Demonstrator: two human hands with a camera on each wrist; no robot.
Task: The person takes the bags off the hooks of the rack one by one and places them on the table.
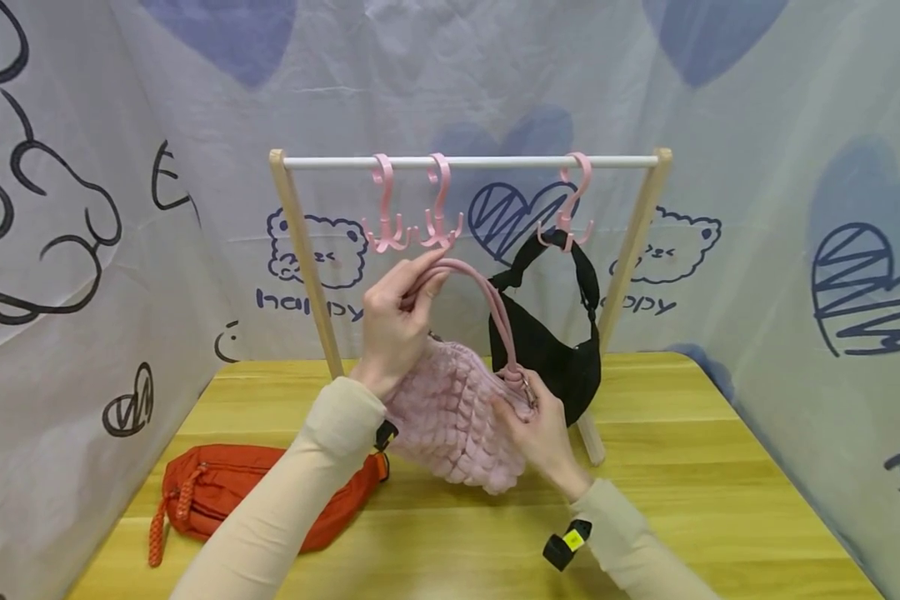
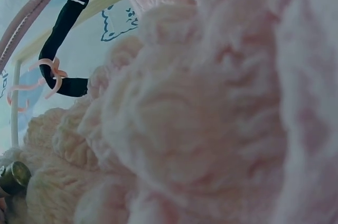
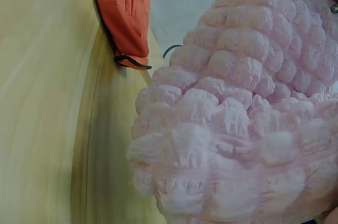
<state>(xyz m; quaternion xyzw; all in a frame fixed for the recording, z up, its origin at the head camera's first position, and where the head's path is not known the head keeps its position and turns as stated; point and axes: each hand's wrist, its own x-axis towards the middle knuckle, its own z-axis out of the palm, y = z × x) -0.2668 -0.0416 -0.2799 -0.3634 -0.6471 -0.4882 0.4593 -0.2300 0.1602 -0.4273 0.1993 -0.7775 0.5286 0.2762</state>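
Note:
A puffy pink handbag (image 1: 457,408) hangs tilted between my two hands, in front of the rack. My left hand (image 1: 399,321) pinches the top of its thin pink strap (image 1: 487,292), just under the middle pink hook (image 1: 438,204). At the bag's right end my right hand (image 1: 543,429) grips the upper corner near the strap's ring, thumb on the front. In the left wrist view the quilted bag (image 2: 190,102) fills most of the picture and hides that hand. The right wrist view shows the bag's bubbled side (image 3: 227,113) above the table.
A white rod (image 1: 495,162) on wooden posts carries another pink hook (image 1: 385,208) at left and a third (image 1: 567,208) at right, from which a black bag (image 1: 547,346) hangs. An orange waist bag (image 1: 232,479) lies on the wooden table (image 1: 690,467) at left.

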